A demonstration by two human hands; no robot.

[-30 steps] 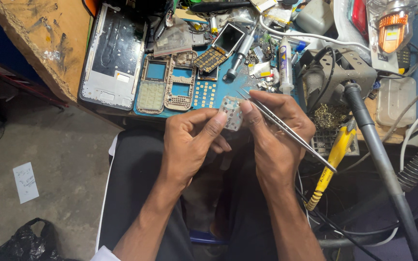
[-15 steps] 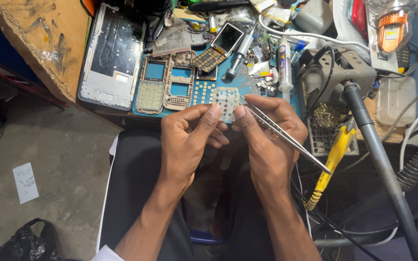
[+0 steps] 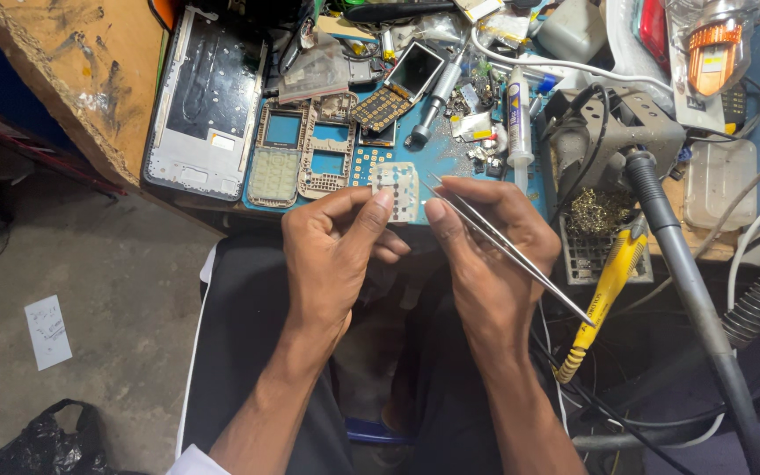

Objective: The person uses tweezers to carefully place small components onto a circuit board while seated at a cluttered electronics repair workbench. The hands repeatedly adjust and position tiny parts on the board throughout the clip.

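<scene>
My left hand point(image 3: 336, 251) pinches a small white keypad sheet point(image 3: 398, 189) with rows of round metal domes, holding it up at the front edge of the blue work mat point(image 3: 437, 158). My right hand point(image 3: 490, 255) grips thin metal tweezers point(image 3: 507, 251). Their tips point at the right edge of the keypad sheet, and their long end sticks out to the lower right. Both hands hover above my lap, close together, just in front of the bench.
Opened phone housings point(image 3: 279, 154) and a large white back panel point(image 3: 208, 105) lie on the bench at left. A white tube point(image 3: 518, 114), a yellow-handled tool point(image 3: 604, 295), a grey hose point(image 3: 688, 281), cables and small parts crowd the right. Concrete floor with a black bag point(image 3: 37, 440) lies at left.
Both hands have moved slightly up toward the bench with the keypad sheet, and the tweezers' tips have come closer to the sheet's right edge.
</scene>
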